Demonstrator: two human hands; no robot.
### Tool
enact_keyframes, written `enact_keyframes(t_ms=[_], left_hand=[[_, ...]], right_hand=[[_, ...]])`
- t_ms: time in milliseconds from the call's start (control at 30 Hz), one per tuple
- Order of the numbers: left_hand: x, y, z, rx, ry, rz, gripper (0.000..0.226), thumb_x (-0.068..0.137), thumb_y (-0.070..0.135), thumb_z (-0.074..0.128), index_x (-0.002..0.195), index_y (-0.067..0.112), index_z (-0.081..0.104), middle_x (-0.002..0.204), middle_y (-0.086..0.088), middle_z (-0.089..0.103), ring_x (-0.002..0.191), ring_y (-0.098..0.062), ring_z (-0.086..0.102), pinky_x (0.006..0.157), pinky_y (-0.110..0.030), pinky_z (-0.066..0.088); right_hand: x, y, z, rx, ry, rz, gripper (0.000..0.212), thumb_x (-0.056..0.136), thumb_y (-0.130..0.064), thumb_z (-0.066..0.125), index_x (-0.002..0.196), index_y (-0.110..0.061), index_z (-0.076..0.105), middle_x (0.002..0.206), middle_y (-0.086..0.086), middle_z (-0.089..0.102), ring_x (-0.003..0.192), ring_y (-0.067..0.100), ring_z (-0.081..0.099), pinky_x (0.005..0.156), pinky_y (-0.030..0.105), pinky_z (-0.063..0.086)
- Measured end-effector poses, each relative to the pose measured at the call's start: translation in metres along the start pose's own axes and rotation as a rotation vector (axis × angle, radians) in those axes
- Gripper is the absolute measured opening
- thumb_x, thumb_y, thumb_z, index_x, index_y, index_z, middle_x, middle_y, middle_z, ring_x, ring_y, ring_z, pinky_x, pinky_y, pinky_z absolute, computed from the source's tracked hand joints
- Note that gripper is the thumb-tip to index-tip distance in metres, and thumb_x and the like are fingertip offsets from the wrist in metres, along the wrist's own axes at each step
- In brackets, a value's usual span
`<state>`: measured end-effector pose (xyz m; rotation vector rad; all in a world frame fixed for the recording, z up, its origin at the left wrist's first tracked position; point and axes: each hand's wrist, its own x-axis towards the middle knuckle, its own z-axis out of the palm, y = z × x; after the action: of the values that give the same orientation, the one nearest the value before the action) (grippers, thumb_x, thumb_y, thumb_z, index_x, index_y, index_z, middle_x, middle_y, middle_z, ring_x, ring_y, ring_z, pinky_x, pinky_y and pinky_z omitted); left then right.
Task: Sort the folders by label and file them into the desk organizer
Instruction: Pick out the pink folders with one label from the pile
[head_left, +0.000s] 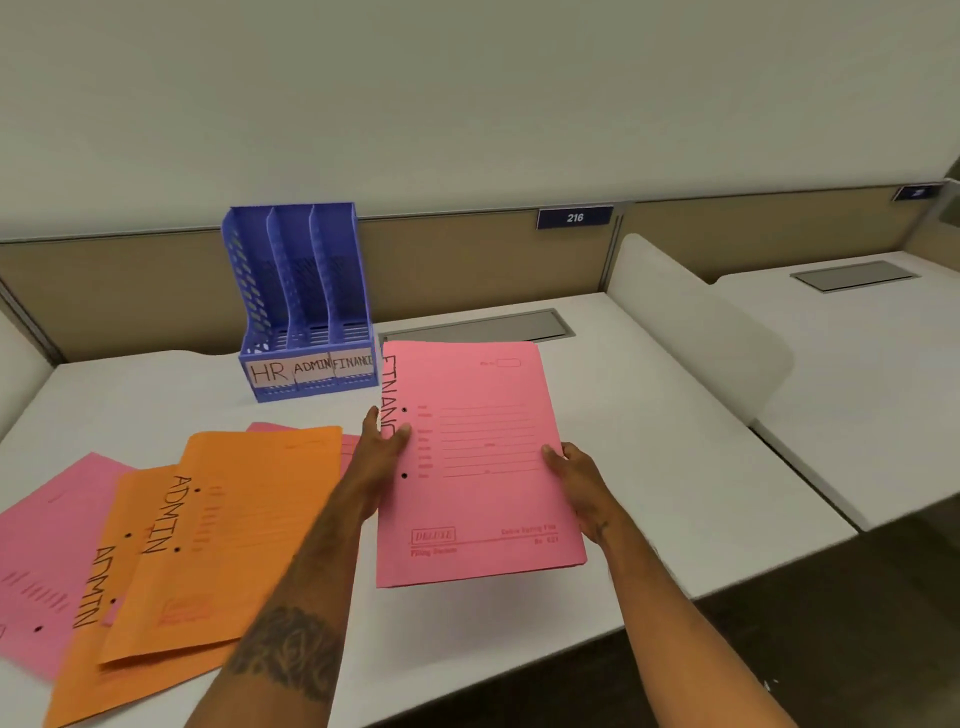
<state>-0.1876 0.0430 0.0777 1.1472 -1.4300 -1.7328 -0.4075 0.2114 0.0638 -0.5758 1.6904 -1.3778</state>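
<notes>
A pink folder (483, 493) marked FINANCE along its left edge is held above the white desk (675, 441). My left hand (382, 441) grips its left edge and my right hand (571, 470) grips its right edge. The blue desk organizer (301, 306) stands behind and to the left, with three slots labelled HR, ADMIN and FINANCE; all three look empty. On the desk to the left lie two orange folders (244, 525) marked ADMIN, overlapping a pink folder (47, 551), with another pink folder (348, 447) partly hidden beneath them.
A grey cable hatch (478, 327) is set into the desk behind the held folder. A tan partition (467, 260) with a sign reading 216 runs along the back. A white divider (696, 317) separates this desk from the neighbouring one on the right.
</notes>
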Motion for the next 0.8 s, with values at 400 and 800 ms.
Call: enact_keyframes(t_ms=[400,800], left_hand=[[-0.002,-0.027,0.125,0.199,-0.053,-0.038,0.033,0.102,0.026,0.05,0.135,0.025,0.053,0.118,0.001,0.07,0.1,-0.018,0.071,0.074,-0.031,0.058],[0.069,-0.058,0.192,0.352,-0.058,-0.139,0.036,0.092,0.027,0.069,0.126,0.016,0.063,0.118,-0.005,0.071,0.106,-0.028,0.068,0.096,-0.05,0.054]], right_hand=[[0.036,0.012,-0.136,-0.104,0.02,0.066,0.028,0.098,-0.029,0.057,0.122,-0.016,0.06,0.107,0.006,0.072,0.092,0.028,0.071,0.085,0.051,0.057],[0.116,0.022,-0.198,-0.298,0.184,0.158,0.038,0.095,-0.019,0.06,0.131,-0.009,0.056,0.12,0.013,0.065,0.1,0.031,0.066,0.092,0.047,0.054]])
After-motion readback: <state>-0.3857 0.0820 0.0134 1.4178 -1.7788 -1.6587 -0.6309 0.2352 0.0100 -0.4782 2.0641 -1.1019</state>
